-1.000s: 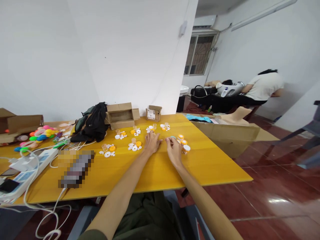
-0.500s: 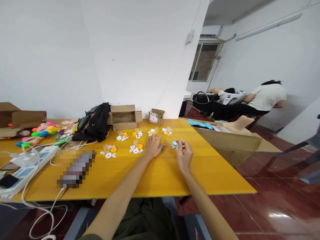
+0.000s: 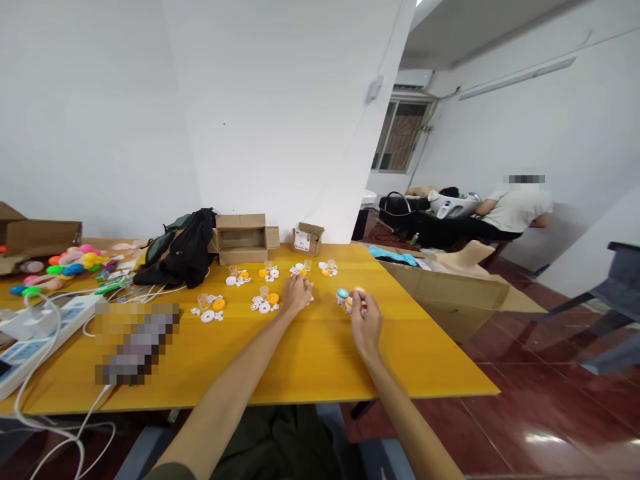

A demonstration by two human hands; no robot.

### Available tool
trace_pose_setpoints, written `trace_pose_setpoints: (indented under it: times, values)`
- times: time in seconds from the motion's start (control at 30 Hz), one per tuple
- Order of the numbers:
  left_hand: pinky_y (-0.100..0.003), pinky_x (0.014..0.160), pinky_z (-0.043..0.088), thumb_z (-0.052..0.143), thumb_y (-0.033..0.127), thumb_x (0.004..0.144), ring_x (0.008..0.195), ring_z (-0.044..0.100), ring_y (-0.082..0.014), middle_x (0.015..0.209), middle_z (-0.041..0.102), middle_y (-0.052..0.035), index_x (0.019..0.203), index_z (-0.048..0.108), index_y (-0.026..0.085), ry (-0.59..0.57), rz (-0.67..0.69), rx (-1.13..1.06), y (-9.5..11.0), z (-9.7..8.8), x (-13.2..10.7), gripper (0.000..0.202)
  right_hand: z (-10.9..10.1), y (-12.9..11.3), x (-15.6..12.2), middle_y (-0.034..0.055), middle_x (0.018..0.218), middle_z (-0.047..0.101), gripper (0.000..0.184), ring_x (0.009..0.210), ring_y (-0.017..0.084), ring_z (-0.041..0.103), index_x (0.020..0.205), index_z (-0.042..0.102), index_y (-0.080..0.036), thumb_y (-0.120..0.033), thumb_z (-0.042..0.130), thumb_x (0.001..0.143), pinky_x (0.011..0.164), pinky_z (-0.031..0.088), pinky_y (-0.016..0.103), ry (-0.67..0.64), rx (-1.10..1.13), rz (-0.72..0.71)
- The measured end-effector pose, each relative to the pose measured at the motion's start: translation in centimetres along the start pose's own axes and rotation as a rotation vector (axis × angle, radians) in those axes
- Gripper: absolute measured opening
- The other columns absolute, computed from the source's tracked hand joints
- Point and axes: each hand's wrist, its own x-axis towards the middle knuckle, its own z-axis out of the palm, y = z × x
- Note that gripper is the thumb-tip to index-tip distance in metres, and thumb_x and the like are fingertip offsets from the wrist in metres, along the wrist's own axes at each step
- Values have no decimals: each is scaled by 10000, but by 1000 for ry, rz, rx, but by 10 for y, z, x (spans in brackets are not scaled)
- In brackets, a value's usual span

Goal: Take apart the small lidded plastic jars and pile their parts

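My left hand point(image 3: 299, 293) is over the table with its fingers curled down and drawn together; what they hold, if anything, is hidden. A small white part point(image 3: 311, 299) shows beside its fingertips. Thumb and fingers of my right hand point(image 3: 367, 319) pinch a small orange-topped piece point(image 3: 359, 289), which they partly cover. Just left of it stands a small piece with a teal top point(image 3: 343, 293). Several groups of white gears, orange discs and clear cups lie nearby, among them a white gear point(image 3: 265, 307), an orange disc point(image 3: 219, 304) and a clear cup point(image 3: 203, 301).
Along the wall stand an open cardboard box point(image 3: 243, 255), a smaller box point(image 3: 307, 240) and a black bag point(image 3: 187, 250). A power strip point(image 3: 55, 347) with cables and a blurred-out device point(image 3: 137, 347) lie left. A person point(image 3: 517, 210) sits beyond a large carton point(image 3: 450, 297).
My left hand's spread fingers have drawn together. An orange-topped piece now shows at my right fingertips, and the teal-topped one stands clear of them. The view has shifted slightly.
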Motion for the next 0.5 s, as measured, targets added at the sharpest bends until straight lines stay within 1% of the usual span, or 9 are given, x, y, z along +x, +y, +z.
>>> trace_pose_setpoints:
  times: [0.03, 0.1, 0.2, 0.27, 0.33, 0.43, 0.5]
  values:
    - [-367, 930, 455, 606, 266, 848, 1036, 598, -238, 978, 645, -68, 882, 619, 217, 6, 5, -8, 0, 0, 0, 62, 0, 1, 0, 59, 773, 671, 375, 746, 220, 606, 779, 576, -230, -541, 410, 907, 718, 461, 341, -1, -11, -14]
    - [-352, 913, 459, 625, 241, 831, 1013, 604, -222, 974, 651, -47, 934, 618, 230, 14, 22, -32, 0, -1, 0, 105, 1, 3, 0, 61, 776, 673, 358, 758, 225, 607, 791, 580, -232, -527, 413, 908, 726, 462, 347, 3, -32, -41]
    - [-335, 875, 469, 609, 182, 820, 908, 623, -192, 913, 650, -12, 977, 611, 242, 11, 44, -77, -1, -3, 0, 168, 2, 4, 1, 68, 780, 678, 331, 763, 235, 605, 802, 582, -236, -504, 418, 906, 719, 459, 354, 11, -61, -68]
    - [-322, 844, 478, 594, 141, 808, 840, 623, -172, 883, 646, 4, 955, 609, 240, 1, 49, -108, 0, -3, 1, 178, 2, 5, 1, 71, 776, 678, 314, 754, 240, 601, 807, 584, -239, -490, 420, 902, 710, 453, 357, 10, -76, -84]
    - [-312, 823, 485, 589, 97, 781, 813, 621, -159, 882, 643, 11, 913, 602, 233, 2, 50, -136, 1, -4, 2, 189, 3, 5, 1, 75, 774, 678, 303, 748, 242, 597, 810, 583, -239, -477, 419, 901, 710, 445, 360, 4, -88, -107]
    - [-306, 817, 491, 586, 40, 733, 826, 624, -155, 880, 635, 14, 861, 582, 223, 24, 58, -164, 2, -5, 2, 223, 3, 7, 1, 83, 791, 682, 299, 760, 246, 591, 816, 585, -233, -455, 406, 907, 718, 423, 362, -5, -134, -155]
    - [-308, 821, 494, 577, 22, 717, 847, 627, -159, 880, 628, 11, 839, 569, 219, 35, 63, -170, 1, -5, 2, 232, 2, 9, 0, 88, 816, 686, 295, 788, 251, 585, 818, 593, -233, -437, 401, 911, 730, 400, 363, -8, -203, -183]
